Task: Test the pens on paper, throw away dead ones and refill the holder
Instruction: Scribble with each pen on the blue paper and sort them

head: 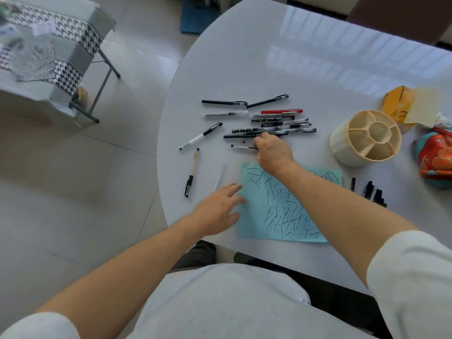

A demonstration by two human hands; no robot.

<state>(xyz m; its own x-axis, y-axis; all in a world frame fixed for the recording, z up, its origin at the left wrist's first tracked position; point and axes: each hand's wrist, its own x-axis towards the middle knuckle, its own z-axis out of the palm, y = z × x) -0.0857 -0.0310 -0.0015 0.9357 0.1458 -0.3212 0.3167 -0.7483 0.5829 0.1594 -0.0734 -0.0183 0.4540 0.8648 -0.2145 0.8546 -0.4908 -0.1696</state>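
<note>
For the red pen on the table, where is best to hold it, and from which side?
Probably pinch the red pen at mid-barrel from above, fingers closing across its width. It lies flat and level at the far edge of the pen pile, its top and far side uncovered.

On the tabletop (244, 69) the paper (281, 209) lies nearest the person, the pile of pens (271, 126) behind it. The holder (364, 138) stands right of the pile. More pens (193, 167) lie left of the paper, caps (371, 192) just right of it.
</note>
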